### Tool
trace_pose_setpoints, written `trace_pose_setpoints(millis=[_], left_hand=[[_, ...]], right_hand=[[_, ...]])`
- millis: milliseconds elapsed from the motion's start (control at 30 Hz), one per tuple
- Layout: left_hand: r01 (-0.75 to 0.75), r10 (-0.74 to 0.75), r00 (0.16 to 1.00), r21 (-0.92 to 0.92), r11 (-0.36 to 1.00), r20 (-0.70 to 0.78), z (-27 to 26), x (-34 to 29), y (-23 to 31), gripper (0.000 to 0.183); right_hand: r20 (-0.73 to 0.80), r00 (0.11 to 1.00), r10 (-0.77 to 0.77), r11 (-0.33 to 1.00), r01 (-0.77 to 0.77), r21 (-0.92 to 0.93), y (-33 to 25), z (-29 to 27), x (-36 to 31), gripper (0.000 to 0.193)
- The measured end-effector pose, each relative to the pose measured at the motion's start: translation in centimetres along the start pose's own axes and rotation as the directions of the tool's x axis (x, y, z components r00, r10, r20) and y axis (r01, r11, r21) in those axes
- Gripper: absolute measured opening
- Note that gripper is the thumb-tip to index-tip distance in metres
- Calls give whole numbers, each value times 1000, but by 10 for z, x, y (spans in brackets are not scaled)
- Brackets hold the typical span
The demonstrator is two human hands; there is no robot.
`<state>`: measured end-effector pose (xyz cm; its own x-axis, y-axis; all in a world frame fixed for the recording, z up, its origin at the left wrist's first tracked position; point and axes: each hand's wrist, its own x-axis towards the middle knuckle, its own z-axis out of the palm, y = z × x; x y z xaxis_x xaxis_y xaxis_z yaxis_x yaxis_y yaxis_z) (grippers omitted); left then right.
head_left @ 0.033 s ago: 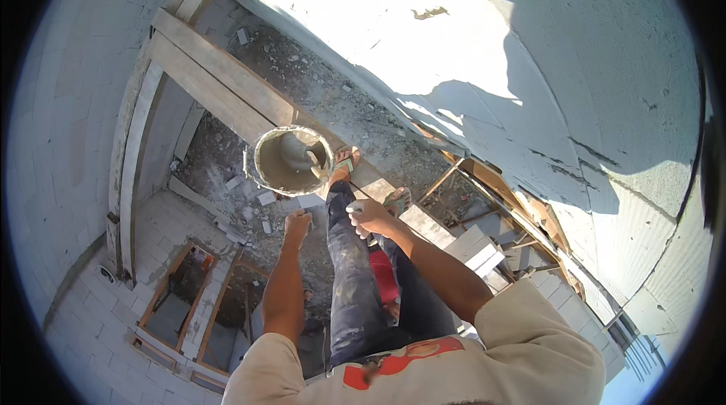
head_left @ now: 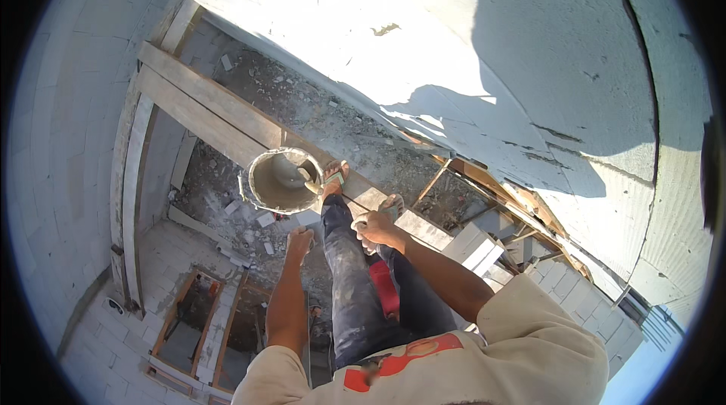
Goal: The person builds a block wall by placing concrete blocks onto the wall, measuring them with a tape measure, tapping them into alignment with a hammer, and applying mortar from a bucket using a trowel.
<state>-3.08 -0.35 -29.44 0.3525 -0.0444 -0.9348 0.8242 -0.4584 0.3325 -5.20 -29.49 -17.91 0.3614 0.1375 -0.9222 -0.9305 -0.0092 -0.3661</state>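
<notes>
Fingers of the left hand (head_left: 299,241) and right hand (head_left: 378,229) curl inward; whether they clamp anything, cannot tell. Bucket (head_left: 266,183) sits at the edge of the planks (head_left: 200,117), just beside one foot (head_left: 333,187). Risk: a misstep could tip it.

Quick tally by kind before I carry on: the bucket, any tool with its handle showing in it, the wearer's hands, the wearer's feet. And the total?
Bucket: 1
Handled tool in it: 1
Hands: 2 (left hand, right hand)
Feet: 2 (left foot, right foot)
Total: 6
</notes>
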Motion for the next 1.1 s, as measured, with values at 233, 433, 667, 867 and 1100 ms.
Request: trace_pose_setpoints(millis=[233, 433, 667, 867, 1100], left_hand=[[-60, -256, 882, 633, 772, 396, 46, -136, 124, 69], [-282, -453, 785, 895, 346, 422, 45, -121, 246, 71], [-465, -276, 820, 865, 190, 502, 124, -136, 312, 26], [-489, -224, 860, 865, -111, 458, 270, -175, 273, 27], [-530, -202, 848, 785, -322, 490, 512, -154, 119, 53]], right_hand=[[-480, 869, -125, 903, -101, -418, 112, -131, -226, 41], [-866, 499, 30, 998, -61, -1, 232, -76, -325, 47], [-729, 530, 434, 868, -29, 496, 352, 101, -291, 36], [-446, 810, 381, 868, -147, 474, 430, 196, -226, 27], [-332, 695, 638, 152, 309, 939, 546, 169, -159, 28]])
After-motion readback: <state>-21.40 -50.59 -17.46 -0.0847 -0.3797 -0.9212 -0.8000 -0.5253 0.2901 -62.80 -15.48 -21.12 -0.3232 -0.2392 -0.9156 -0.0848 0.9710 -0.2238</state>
